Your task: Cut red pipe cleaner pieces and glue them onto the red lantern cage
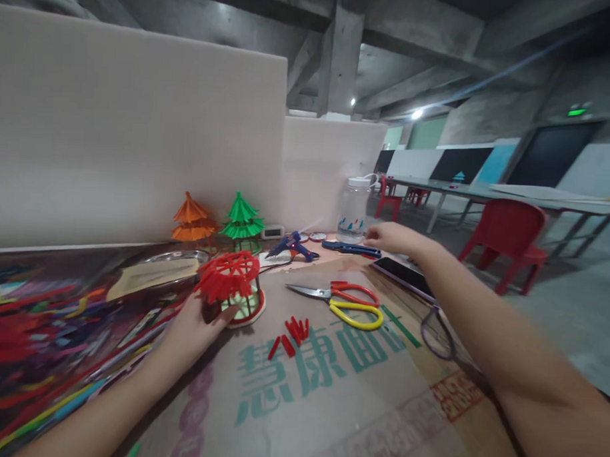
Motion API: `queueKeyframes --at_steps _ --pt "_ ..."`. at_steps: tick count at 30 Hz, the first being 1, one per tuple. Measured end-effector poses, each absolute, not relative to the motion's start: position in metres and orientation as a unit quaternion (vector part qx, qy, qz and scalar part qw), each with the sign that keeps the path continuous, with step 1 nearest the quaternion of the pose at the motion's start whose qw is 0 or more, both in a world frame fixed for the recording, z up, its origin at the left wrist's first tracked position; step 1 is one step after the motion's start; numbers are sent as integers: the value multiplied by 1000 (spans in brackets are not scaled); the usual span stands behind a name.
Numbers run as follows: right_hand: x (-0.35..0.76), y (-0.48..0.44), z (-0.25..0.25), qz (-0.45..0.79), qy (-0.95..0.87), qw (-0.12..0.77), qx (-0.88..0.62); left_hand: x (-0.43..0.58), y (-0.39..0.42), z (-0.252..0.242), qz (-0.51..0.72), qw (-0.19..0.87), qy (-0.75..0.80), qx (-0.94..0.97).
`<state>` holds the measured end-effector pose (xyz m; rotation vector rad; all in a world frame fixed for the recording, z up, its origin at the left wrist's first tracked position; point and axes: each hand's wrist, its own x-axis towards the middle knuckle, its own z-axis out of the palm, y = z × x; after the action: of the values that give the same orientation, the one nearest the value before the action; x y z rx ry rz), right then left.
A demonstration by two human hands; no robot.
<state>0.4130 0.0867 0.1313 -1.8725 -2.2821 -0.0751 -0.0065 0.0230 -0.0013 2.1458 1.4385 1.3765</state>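
My left hand [202, 321] grips a small pavilion model [232, 279] by its base. A fringed red roof made of fuzzy strips tops dark posts on a pale round base with a red rim. Over at the back right, my right hand [389, 237] has its fingers curled closed; anything inside them is hidden. It hovers by the end of a long blue hand tool [351, 248], beside a clear water bottle [353, 210]. Between my hands lie scissors [345, 302] with red and yellow handles, and several short red pieces [291, 336].
A blue glue gun [293, 247] stands behind the scissors. Green [242, 220] and orange [191, 218] tiered models stand by the white partition [138, 129]. A metal tray [158, 267] and loose coloured strips [56, 333] lie left. A phone [403, 277] and glasses [437, 333] lie right.
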Motion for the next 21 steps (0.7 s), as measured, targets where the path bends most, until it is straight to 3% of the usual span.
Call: queueKeyframes --at_steps 5,8,15,21 --pt "440 131 82 -27 -728 -8 -685 -7 25 0 458 89 493 734" --pt "444 142 63 -28 -726 -22 -687 -5 22 4 456 74 495 736" --pt "442 148 51 -9 -707 19 -707 -5 21 4 463 69 496 731" --pt "437 144 60 31 -690 112 -714 -3 22 5 475 75 489 728"
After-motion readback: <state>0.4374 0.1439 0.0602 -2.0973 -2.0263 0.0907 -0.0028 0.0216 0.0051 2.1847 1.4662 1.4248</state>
